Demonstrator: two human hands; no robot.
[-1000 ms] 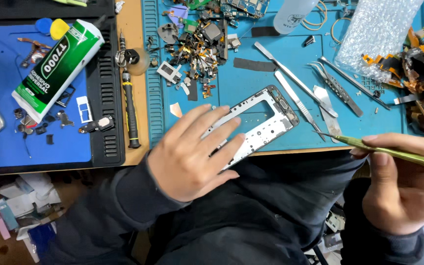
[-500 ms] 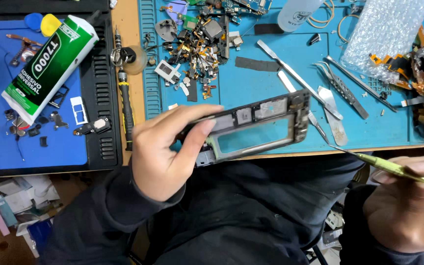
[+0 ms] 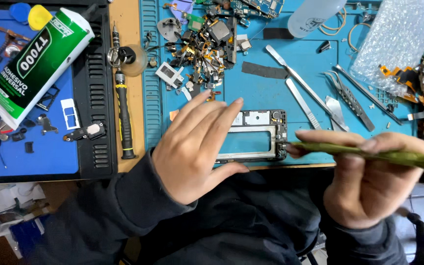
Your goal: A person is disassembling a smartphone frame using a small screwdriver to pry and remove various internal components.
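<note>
A bare phone frame [image 3: 258,135] with an open middle lies flat near the front edge of the blue work mat [image 3: 271,93]. My left hand [image 3: 195,147] rests on the frame's left end, fingers spread, pinning it down. My right hand [image 3: 369,184] grips a thin green tool [image 3: 369,153] held level; the tool's tip touches the right end of the frame.
A green-and-white glue tube [image 3: 38,66] lies on a blue tray at the left, with a small screwdriver [image 3: 122,110] beside it. A heap of small phone parts [image 3: 204,44], metal spudgers and tweezers [image 3: 349,98], bubble wrap [image 3: 398,44] and a white bottle [image 3: 320,12] sit behind.
The frame, held up in my left hand before, now lies flat on the mat under that hand. My right hand has brought the green tool leftward to the frame's right end.
</note>
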